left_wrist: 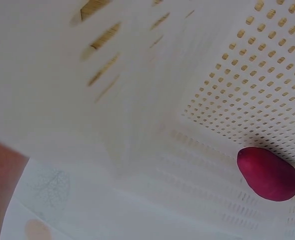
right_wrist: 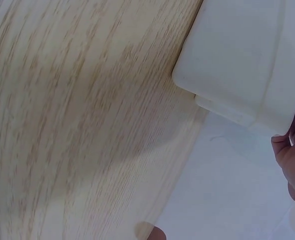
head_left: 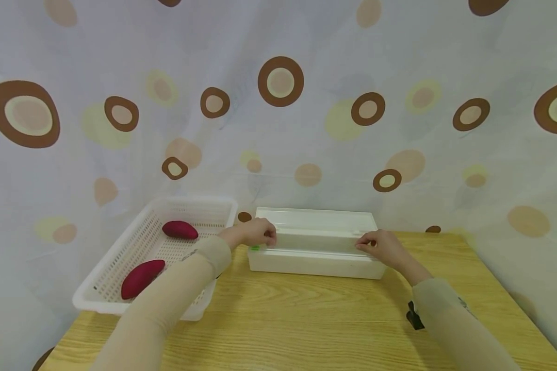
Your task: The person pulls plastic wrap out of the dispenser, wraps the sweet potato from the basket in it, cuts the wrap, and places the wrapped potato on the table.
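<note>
A long white plastic box (head_left: 315, 264) lies crosswise on the table, its hinged lid (head_left: 317, 241) tilted partway up. My left hand (head_left: 256, 232) has curled fingers at the lid's left end, beside a small green mark on the box. At the right end, the thumb and forefinger of my right hand (head_left: 381, 247) pinch the lid's edge. The right wrist view shows the box's rounded end (right_wrist: 232, 60) with those fingers at its rim. Two red sweet potatoes, one near (head_left: 141, 278) and one farther back (head_left: 180, 230), lie in a white basket (head_left: 89, 299) left of the box.
The wooden table (head_left: 301, 324) runs up to a spotted curtain (head_left: 315, 139) behind the box. My left forearm passes over the basket's right side. A small black object (head_left: 414, 317) shows beside my right sleeve.
</note>
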The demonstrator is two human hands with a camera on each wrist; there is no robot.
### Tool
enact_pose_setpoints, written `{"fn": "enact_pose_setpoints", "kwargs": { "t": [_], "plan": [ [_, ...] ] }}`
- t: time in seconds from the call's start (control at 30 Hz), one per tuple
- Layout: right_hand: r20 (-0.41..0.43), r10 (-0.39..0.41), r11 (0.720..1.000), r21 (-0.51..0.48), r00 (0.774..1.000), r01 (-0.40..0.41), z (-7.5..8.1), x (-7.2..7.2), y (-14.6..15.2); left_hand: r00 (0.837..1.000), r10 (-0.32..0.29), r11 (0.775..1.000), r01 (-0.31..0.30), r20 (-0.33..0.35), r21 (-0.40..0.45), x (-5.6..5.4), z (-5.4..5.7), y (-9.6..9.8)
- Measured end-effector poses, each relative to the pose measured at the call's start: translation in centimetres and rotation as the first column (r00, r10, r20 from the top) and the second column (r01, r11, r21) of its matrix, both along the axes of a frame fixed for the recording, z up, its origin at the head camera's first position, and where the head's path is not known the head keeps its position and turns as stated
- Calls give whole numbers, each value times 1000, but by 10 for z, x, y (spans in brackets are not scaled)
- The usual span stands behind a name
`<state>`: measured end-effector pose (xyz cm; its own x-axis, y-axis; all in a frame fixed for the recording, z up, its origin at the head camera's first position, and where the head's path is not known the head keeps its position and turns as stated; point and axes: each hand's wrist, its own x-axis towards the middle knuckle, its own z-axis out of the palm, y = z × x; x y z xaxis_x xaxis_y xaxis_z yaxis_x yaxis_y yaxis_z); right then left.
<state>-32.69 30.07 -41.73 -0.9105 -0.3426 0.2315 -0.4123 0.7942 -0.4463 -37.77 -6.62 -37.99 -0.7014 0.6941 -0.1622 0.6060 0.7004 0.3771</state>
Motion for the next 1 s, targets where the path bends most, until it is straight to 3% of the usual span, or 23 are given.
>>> {"fn": "enact_pose_setpoints", "kwargs": {
  "t": [0.2, 0.33, 0.47, 0.63, 0.83, 1.0],
  "plan": [
    [-62, 46, 998, -31, 997, -48, 0, 2, 2, 1000, -13, 1000, 13, -10, -6, 0, 1, 0],
    [-66, 25, 1000, 19, 997, -24, 3, 2, 2, 999, -28, 1000, 28, -23, -4, 1, 3, -1],
    [-115, 53, 992, 121, 992, -39, 5, 3, 2, 993, -39, 999, 37, -107, -24, 5, 5, 0],
    [-239, 102, 971, 235, 966, -44, 6, 9, 0, 974, -13, 997, -3, -227, -72, 11, 8, 3],
    [-311, 61, 963, 270, 948, 27, 6, 12, -1, 964, 1, 996, -24, -267, -85, 13, 10, 4],
    [-319, 73, 967, 255, 945, 12, 8, 13, 1, 959, 4, 998, -24, -285, -65, 13, 14, 5]
  ]
}}
